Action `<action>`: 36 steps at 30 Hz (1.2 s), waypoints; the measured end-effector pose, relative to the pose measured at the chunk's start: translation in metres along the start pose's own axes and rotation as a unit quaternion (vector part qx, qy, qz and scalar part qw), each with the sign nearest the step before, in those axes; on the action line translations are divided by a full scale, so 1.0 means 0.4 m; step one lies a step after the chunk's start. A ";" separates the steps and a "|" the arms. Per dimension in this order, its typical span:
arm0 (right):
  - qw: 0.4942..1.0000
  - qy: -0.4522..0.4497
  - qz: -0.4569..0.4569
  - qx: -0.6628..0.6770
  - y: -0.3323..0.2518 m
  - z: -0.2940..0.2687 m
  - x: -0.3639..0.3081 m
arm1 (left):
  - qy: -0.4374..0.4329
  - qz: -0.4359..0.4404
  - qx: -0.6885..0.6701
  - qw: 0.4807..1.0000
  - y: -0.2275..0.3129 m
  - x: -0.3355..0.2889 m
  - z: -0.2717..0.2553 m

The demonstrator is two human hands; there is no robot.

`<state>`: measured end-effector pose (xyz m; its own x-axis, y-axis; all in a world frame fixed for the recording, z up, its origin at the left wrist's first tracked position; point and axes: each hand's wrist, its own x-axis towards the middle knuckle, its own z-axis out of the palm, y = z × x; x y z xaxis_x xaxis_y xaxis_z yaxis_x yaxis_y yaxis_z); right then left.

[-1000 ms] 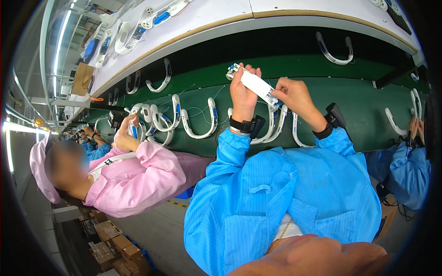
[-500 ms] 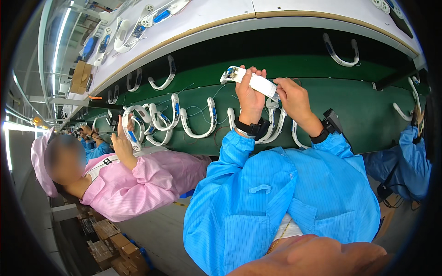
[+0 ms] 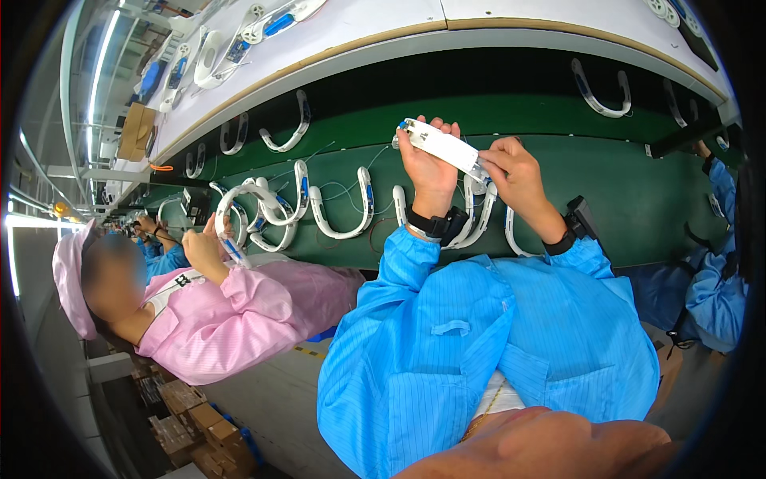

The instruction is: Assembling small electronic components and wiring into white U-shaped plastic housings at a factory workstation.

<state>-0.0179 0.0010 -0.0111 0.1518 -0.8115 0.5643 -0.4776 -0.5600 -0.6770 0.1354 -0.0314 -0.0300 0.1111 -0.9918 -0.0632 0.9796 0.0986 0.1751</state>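
A white plastic housing (image 3: 448, 147) with a small exposed part at its left end lies across my left palm above the green bench. My left hand (image 3: 431, 182) is closed around it from below, with fingertips showing along its far edge. My right hand (image 3: 517, 177) pinches the right end, where a small clear or greyish piece (image 3: 479, 169) shows between the fingers; its kind is too small to make out. Beneath my hands, a white U-shaped device (image 3: 481, 219) rests on the bench, partly hidden by my left wrist.
More white U-shaped devices (image 3: 351, 231) with thin cables lie on the green bench (image 3: 614, 184). Others sit on the far strip, one (image 3: 600, 105) at right. A white shelf (image 3: 375, 32) overhangs them. At left a co-worker in pink (image 3: 231, 311) handles a curved device; another person (image 3: 714, 295) is at right.
The housing has turned slightly in my left hand, and my right fingers have shifted at its end. On the far strip, the devices have moved right. The co-worker's hands have come together.
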 end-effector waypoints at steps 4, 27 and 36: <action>1.000 0.012 -0.001 -0.008 0.006 0.002 -0.015 | 0.017 -0.003 -0.001 1.000 -0.010 -0.006 0.005; 0.994 0.056 -0.064 -0.065 0.016 -0.003 -0.025 | 0.040 0.001 -0.053 0.998 -0.003 0.012 -0.011; 0.992 0.077 -0.072 -0.066 0.023 0.012 -0.024 | -0.006 -0.011 -0.024 1.000 -0.014 -0.006 0.001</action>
<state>-0.0197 0.0030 -0.0250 0.0987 -0.6836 0.7231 -0.5708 -0.6342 -0.5216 0.1296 -0.0295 -0.0306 0.0870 -0.9947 -0.0550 0.9888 0.0795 0.1262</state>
